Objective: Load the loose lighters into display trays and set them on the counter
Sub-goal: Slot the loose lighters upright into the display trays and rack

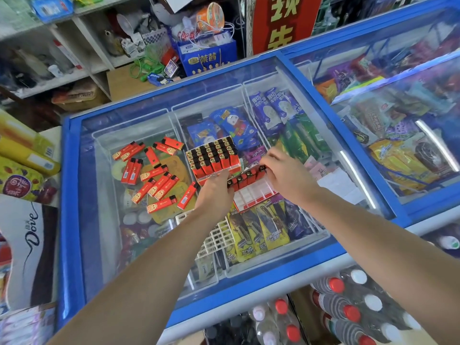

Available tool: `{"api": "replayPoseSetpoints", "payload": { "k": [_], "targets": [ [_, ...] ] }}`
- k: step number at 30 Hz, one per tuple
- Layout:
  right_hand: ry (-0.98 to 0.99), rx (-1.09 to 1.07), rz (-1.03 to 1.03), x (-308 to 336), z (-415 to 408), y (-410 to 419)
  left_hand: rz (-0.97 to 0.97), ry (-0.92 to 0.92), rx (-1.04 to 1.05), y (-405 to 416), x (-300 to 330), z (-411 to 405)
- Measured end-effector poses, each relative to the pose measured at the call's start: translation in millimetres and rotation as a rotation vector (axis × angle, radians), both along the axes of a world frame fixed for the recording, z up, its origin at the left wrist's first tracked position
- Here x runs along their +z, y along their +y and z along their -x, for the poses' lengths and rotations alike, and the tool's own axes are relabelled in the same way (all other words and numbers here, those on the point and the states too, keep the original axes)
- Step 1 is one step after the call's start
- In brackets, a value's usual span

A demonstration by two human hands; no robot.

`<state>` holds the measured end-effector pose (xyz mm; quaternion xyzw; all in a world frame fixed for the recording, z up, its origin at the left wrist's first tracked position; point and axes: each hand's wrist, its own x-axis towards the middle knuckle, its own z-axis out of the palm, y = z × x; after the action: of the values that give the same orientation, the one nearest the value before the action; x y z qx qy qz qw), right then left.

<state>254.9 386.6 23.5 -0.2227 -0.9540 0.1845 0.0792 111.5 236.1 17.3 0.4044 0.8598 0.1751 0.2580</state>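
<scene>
Head camera, single view: worn high, angled forward and down over the freezer lid (104, 135), close to both forearms.

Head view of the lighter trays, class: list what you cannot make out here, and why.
- Half-filled tray: its near-left end is hidden by the left hand.
- Right hand: its fingertips curl over the lighters in that tray, so its grip is unclear.
- Loose lighters: label print is too small to read.
- Full tray: its front base is covered by the left hand's fingers.
</scene>
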Motion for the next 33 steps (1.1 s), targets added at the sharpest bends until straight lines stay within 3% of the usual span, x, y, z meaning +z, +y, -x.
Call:
{"api": "replayPoseSetpoints", "payload": {
  "k": [14,33],
  "targets": [
    [-0.039,0.14,-0.056,-1,1,7,-0.015,-0.04,0.009,-1,4,1],
    [-0.127,0.047,-0.177,-7,-2,-6,-0.045,-0.092,0.021,-3,0,5]
  ]
}}
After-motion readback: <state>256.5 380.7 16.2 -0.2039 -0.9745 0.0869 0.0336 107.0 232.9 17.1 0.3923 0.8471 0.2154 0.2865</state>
